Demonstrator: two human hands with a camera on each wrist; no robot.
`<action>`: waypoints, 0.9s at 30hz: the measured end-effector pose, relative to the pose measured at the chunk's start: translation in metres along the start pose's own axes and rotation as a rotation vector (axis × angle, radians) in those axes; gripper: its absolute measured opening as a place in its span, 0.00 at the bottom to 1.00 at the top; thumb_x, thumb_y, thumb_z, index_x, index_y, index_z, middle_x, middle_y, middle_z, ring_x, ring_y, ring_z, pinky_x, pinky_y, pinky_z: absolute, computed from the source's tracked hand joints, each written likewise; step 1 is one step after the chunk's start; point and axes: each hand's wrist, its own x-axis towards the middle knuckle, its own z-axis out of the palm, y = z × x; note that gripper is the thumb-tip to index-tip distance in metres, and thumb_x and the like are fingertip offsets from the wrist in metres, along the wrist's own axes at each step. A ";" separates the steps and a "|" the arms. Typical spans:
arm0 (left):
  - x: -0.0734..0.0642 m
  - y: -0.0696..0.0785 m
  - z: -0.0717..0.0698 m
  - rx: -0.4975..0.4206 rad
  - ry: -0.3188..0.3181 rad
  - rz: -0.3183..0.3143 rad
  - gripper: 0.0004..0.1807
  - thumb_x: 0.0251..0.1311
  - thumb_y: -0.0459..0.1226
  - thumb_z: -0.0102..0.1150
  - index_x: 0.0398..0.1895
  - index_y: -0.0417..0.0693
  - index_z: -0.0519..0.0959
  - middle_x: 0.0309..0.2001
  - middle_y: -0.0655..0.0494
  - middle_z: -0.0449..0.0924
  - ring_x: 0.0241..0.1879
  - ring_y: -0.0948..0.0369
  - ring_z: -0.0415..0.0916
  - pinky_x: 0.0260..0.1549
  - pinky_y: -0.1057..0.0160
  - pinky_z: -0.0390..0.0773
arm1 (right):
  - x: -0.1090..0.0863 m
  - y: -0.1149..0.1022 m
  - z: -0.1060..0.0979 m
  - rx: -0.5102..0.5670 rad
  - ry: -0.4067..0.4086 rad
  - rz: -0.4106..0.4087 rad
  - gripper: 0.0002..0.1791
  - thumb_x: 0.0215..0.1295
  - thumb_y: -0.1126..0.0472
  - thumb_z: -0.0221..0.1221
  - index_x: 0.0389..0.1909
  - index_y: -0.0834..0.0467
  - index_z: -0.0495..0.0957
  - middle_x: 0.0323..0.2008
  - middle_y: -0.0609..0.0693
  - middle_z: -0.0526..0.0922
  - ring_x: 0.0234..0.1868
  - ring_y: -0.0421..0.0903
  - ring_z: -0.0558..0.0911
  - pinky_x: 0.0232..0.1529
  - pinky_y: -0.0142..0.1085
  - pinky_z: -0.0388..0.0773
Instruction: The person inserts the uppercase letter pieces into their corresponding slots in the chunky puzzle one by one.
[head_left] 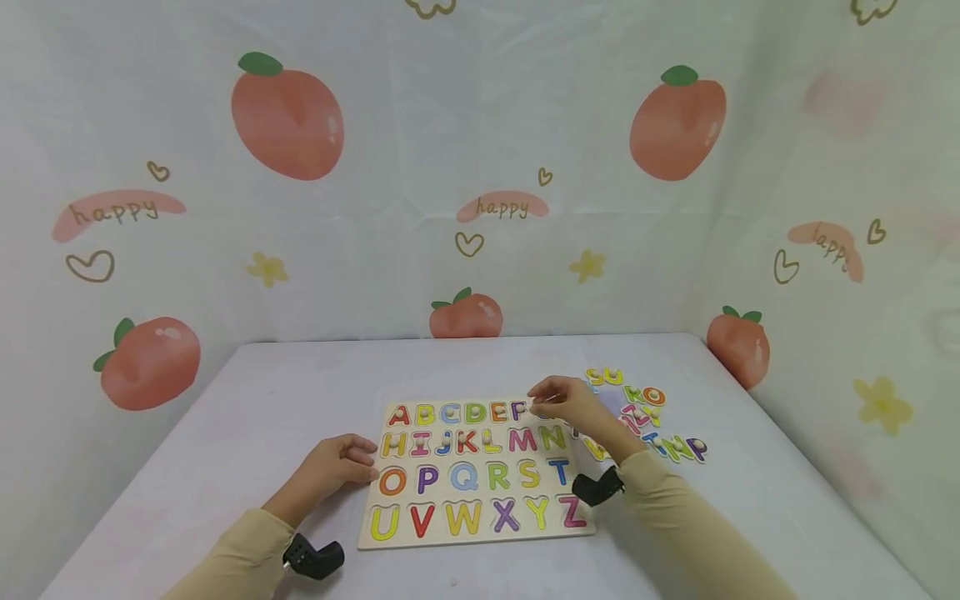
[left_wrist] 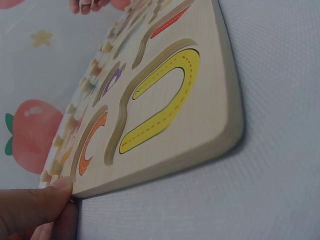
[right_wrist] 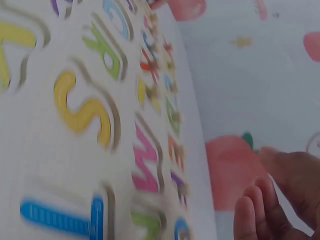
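Observation:
A wooden alphabet puzzle board [head_left: 442, 492] lies flat on the white table. Knobbed letters fill its top row and part of the second; the lower rows show printed recesses, such as the yellow U [left_wrist: 187, 85] and the yellow S [right_wrist: 82, 112]. At the board's left edge rests my left hand [head_left: 337, 467], thumb [left_wrist: 61, 186] right at the rim and a finger beside it. Over the top right corner, near the purple F [head_left: 517, 410], hovers my right hand [head_left: 572, 407], thumb and fingers apart with nothing visible between them. It partly hides the letter at that corner.
Several loose coloured letters lie right of the board, among them an orange O [head_left: 653, 396], a yellow U [head_left: 612, 377] and a purple P [head_left: 697, 449]. Behind the table [head_left: 315, 375] hangs a white curtain [head_left: 390, 167] printed with fruit.

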 end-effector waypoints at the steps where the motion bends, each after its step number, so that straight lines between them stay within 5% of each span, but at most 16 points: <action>1: 0.000 0.000 0.000 0.001 -0.001 0.002 0.24 0.47 0.34 0.72 0.48 0.37 0.78 0.33 0.53 0.80 0.34 0.59 0.74 0.35 0.63 0.74 | -0.002 0.003 -0.007 -0.001 0.006 -0.004 0.14 0.62 0.62 0.63 0.47 0.65 0.79 0.40 0.53 0.82 0.41 0.45 0.80 0.45 0.38 0.76; 6: 0.000 -0.001 0.000 0.004 -0.004 0.006 0.24 0.47 0.35 0.72 0.48 0.38 0.78 0.33 0.53 0.80 0.34 0.59 0.74 0.36 0.62 0.74 | -0.012 0.022 -0.039 -0.011 0.057 -0.001 0.19 0.63 0.60 0.63 0.51 0.65 0.77 0.45 0.58 0.81 0.45 0.48 0.81 0.46 0.39 0.77; 13: 0.003 -0.004 0.001 0.007 0.003 0.001 0.23 0.47 0.35 0.72 0.48 0.38 0.78 0.33 0.53 0.81 0.35 0.59 0.75 0.36 0.62 0.75 | -0.028 0.046 -0.073 -0.031 0.138 0.113 0.23 0.65 0.58 0.61 0.57 0.66 0.73 0.53 0.64 0.78 0.50 0.53 0.79 0.46 0.37 0.77; 22: 0.003 -0.004 0.001 0.012 0.004 0.002 0.23 0.47 0.35 0.72 0.48 0.39 0.78 0.32 0.54 0.81 0.34 0.59 0.74 0.36 0.63 0.74 | -0.041 0.073 -0.089 -0.059 0.111 0.200 0.25 0.65 0.57 0.61 0.58 0.65 0.72 0.51 0.62 0.78 0.46 0.49 0.80 0.44 0.39 0.79; 27: 0.003 -0.004 0.001 0.014 0.004 0.004 0.23 0.47 0.35 0.72 0.48 0.39 0.78 0.33 0.53 0.81 0.34 0.59 0.74 0.36 0.62 0.74 | -0.042 0.086 -0.092 -0.104 0.067 0.180 0.25 0.61 0.55 0.64 0.55 0.66 0.76 0.48 0.60 0.79 0.43 0.46 0.79 0.42 0.34 0.77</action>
